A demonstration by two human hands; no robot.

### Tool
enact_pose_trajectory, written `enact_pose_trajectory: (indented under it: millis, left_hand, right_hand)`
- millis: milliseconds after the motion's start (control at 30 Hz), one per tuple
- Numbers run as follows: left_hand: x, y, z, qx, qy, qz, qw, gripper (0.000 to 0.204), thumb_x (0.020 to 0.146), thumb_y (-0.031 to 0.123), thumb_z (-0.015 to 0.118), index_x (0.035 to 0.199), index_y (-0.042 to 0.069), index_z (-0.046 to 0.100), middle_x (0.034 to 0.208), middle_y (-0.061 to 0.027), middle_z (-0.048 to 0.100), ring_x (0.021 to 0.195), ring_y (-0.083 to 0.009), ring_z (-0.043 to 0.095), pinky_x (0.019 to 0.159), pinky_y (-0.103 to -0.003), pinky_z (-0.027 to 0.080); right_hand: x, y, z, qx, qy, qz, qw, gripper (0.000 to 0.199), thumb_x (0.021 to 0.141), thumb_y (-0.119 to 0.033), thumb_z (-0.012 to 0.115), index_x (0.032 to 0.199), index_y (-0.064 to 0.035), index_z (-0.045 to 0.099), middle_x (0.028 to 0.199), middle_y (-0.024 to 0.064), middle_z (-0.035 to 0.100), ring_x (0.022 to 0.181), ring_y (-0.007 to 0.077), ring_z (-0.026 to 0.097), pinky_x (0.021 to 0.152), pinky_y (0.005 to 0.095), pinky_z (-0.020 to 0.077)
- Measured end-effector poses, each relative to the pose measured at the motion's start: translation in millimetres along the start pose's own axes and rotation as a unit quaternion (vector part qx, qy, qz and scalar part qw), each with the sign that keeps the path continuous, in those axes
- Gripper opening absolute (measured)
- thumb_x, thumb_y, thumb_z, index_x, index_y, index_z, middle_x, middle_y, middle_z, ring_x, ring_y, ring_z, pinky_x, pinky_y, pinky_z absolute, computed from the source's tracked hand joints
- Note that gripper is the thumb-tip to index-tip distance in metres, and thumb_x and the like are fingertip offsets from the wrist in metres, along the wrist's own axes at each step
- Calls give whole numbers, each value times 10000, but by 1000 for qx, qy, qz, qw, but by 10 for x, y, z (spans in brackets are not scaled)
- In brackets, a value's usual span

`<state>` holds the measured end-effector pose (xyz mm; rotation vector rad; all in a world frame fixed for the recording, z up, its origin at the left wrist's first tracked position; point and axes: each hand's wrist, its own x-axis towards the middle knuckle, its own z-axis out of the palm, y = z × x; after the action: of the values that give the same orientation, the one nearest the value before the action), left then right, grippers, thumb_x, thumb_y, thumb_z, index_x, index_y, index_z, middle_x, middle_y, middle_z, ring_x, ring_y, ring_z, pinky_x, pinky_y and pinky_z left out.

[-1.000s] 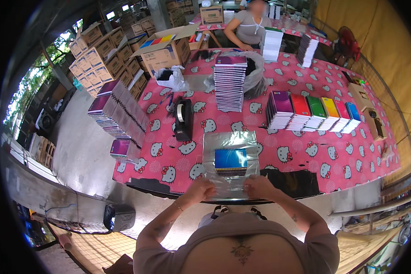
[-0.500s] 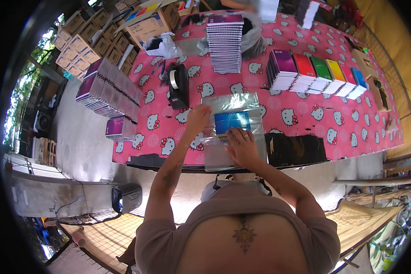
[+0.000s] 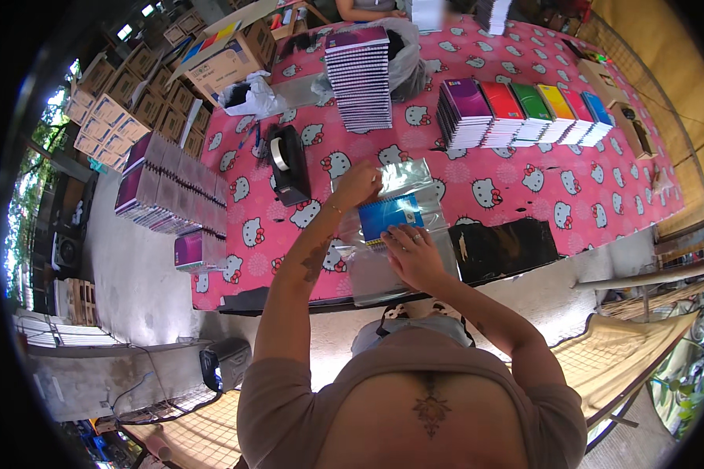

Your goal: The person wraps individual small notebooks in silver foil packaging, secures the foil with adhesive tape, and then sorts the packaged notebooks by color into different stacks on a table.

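In front of me, a blue spiral-bound notebook [image 3: 389, 216] lies on clear plastic wrap [image 3: 371, 277], with its coil along the far edge. My right hand [image 3: 416, 256] rests on its near right part, fingers stretched out and flat. At the far left corner of the notebook, my left hand [image 3: 357, 185] is closed, its bent fingers at the plastic, which seems pinched in them. Its fingertips are partly hidden. The plastic shines beyond the notebook and reaches toward the table's near edge. A black tape dispenser [image 3: 291, 176] stands to the left of my left hand.
The pink patterned tablecloth [image 3: 516, 191] carries a tall notebook stack [image 3: 360, 86], a row of coloured notebook stacks [image 3: 465, 117] and plastic-wrapped stacks [image 3: 164, 191] at the left. Cardboard boxes [image 3: 235, 59] stand far left. A black patch [image 3: 504, 248] lies right of the plastic. Another person [image 3: 371, 11] sits opposite.
My left hand has moved away from me and slightly right, over the far left corner of the plastic. The right hand stays on the notebook. The whole view has shifted a little.
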<state>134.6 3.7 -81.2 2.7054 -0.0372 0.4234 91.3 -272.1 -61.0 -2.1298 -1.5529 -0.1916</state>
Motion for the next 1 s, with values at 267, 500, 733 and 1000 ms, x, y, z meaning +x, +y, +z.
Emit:
enact_pose_trajectory:
  millis: [267, 500, 733, 1000]
  left_hand:
    - [18, -102, 73, -30, -67, -16, 997, 149, 802, 215, 721, 859, 80, 748, 978, -112, 656, 963, -309, 633, 833, -426, 515]
    - [3, -143, 88, 28, 3, -41, 999, 161, 839, 219, 702, 955, 121, 755, 1022, -89, 632, 991, -295, 625, 839, -412, 529]
    - [-150, -213, 269, 25, 66, -1, 997, 247, 860, 253, 702, 1090, 166, 724, 1074, -61, 605, 985, -263, 621, 817, -394, 541]
    - [-260, -387, 514, 37, 168, 48, 984, 256, 861, 199, 696, 1116, 169, 700, 1062, -70, 615, 978, -312, 592, 808, -421, 526]
  right_hand:
    - [47, 24, -41, 15, 0, -24, 1000, 486, 836, -161, 662, 1301, -64, 561, 1340, 126, 531, 1258, 307, 491, 1052, 497, 381]
    - [15, 20, -57, 17, 1, -13, 1000, 477, 820, -155, 668, 1279, -56, 585, 1317, 130, 550, 1262, 308, 495, 1045, 494, 384]
    - [23, 45, -33, 17, 24, -15, 999, 472, 818, -149, 665, 1274, -55, 588, 1316, 129, 549, 1247, 312, 505, 1047, 494, 380]
    - [20, -11, -23, 17, 19, -4, 1000, 479, 814, -136, 666, 1282, -64, 587, 1333, 114, 547, 1251, 304, 500, 1056, 502, 373]
